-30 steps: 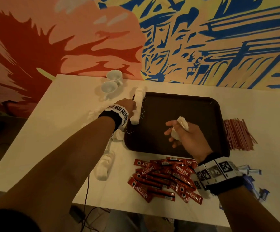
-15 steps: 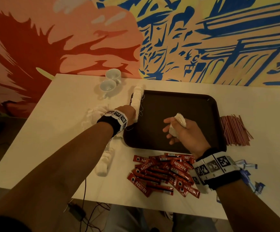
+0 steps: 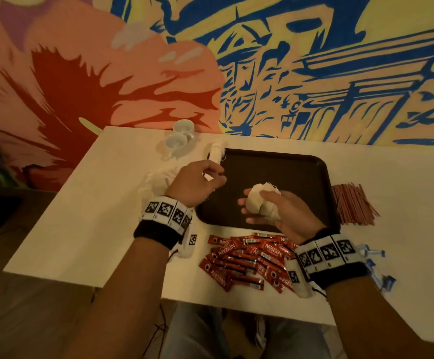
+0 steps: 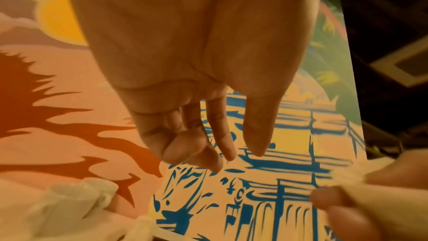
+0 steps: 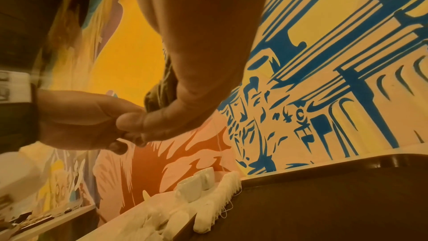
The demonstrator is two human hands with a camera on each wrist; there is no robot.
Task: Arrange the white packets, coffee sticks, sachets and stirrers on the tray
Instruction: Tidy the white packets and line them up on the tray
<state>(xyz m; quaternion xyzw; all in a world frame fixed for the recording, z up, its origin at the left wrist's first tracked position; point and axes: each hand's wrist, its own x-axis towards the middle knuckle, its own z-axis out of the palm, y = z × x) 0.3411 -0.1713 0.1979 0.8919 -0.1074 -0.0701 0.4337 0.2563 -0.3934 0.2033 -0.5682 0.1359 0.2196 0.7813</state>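
The dark brown tray lies in the middle of the table. Over its near half, my right hand grips a bunch of white packets. My left hand hovers over the tray's left edge with loosely relaxed fingers and holds nothing. A row of white packets lies along the tray's far left rim, and more white packets are heaped on the table to the left. Red coffee sticks are piled in front of the tray. Reddish stirrers lie to its right, and blue sachets sit near my right wrist.
Two white cups stand at the back left by the painted wall. The table's near edge runs just below the coffee sticks. In the right wrist view the cups and the packet row sit beside the tray.
My left hand has let go of the packet row on the tray's left rim and drawn back toward my right hand. The right hand still holds its packets over the tray.
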